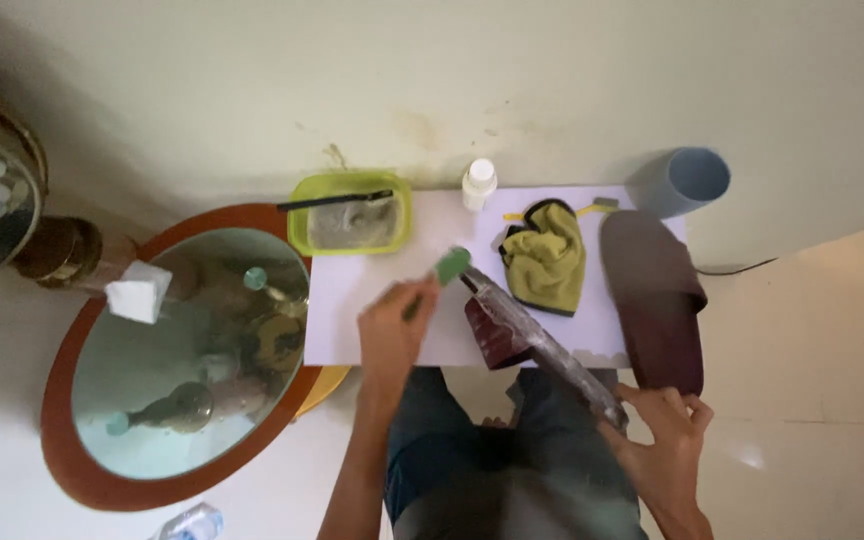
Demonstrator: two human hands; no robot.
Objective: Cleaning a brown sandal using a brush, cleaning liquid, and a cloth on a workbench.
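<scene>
Left hand [392, 330] closed around a green-headed brush [449, 265], head up at the toe end of the slipper. Right hand [664, 440] pinches the heel end of a dark maroon slipper [537, 340], fingers curled on its edge. The slipper is turned sole-up, sole greyish. Long axis runs diagonal: heel at lower right by the right hand, toe pointing upper left toward the brush. It sits over the near edge of a white sheet [352, 300], above the person's lap.

On the sheet: second slipper [652, 300] lying flat, long axis roughly away-to-near; olive cloth [547, 260]; white bottle [479, 183]; green tub [350, 213] holding what's probably grey soapy water, hard to tell, black brush across the rim.

Surface: pale floor against a cream wall. Grey pipe section [687, 180] at right, round wood-framed mirror [177, 350] at left.
</scene>
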